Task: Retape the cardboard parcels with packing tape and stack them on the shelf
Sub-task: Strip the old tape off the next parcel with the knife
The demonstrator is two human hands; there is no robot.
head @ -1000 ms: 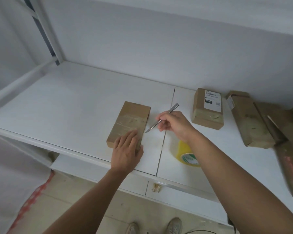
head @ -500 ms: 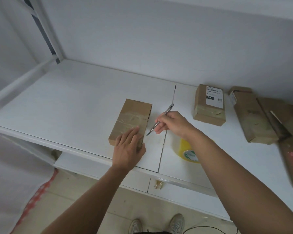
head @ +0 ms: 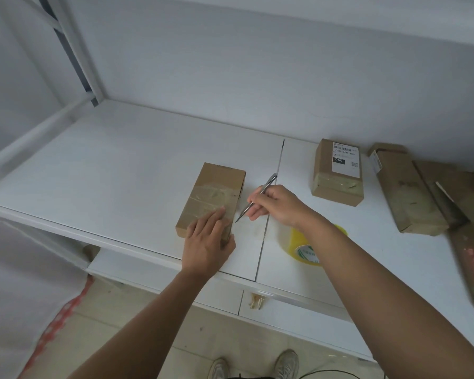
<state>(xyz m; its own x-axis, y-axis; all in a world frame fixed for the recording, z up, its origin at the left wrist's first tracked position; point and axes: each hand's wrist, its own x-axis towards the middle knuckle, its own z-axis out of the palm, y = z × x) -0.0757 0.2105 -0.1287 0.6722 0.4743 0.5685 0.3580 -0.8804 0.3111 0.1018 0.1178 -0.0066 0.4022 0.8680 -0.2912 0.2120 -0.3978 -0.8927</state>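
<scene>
The left hand lay flat, fingers straight, pinning the taped cardboard parcel near the shelf's front edge, and it wanted firm downward pressure there. The right hand pinched a slim metal craft knife pen-style, tip just beside the parcel's right side; a shallow stroke away from the fingers looked wisest.

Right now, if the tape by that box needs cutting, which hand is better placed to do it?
The right hand. It grips the thin metal knife, its tip beside the taped parcel. The left hand rests flat on that parcel's near end, steadying it.
</scene>
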